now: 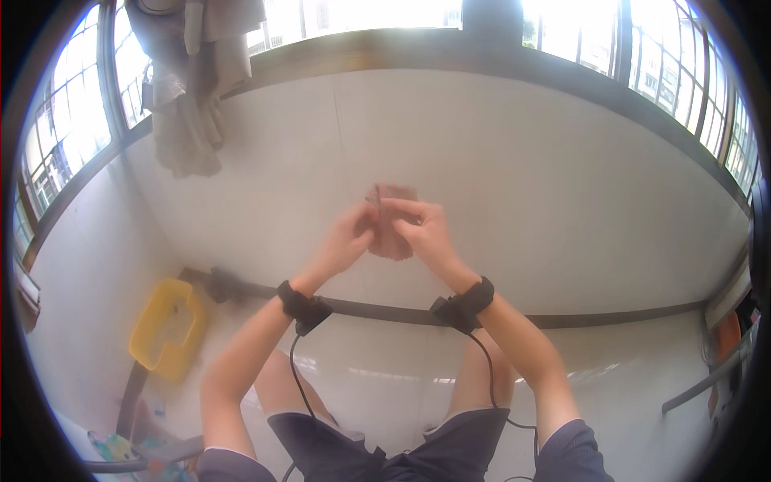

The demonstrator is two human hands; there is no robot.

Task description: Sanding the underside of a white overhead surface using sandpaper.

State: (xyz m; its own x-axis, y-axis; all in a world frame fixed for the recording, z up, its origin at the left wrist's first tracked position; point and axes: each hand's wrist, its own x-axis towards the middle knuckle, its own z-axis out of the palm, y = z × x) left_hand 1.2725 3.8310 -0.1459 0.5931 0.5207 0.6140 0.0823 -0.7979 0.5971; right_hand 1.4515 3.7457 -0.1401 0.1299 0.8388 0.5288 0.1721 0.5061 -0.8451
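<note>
A small pinkish-brown piece (391, 246), soft-looking like cloth, is held up in front of me against the pale wall. Its lower edge looks uneven, and a thin dark line runs near its upper left; the blur hides what that line is. My left hand (353, 234) pinches the piece at its left side, fingers closed. From the right, my right hand (426, 231) is closed over its front, with thumb and forefinger pinched near the dark line. Black straps with cables circle both wrists.
A yellow plastic basket (169, 329) stands on the floor at the left. Pale cloths (189, 120) hang by the window at the upper left. A dark bar (662, 313) runs along the wall's foot. Further items crowd the right edge, including something orange (727, 336).
</note>
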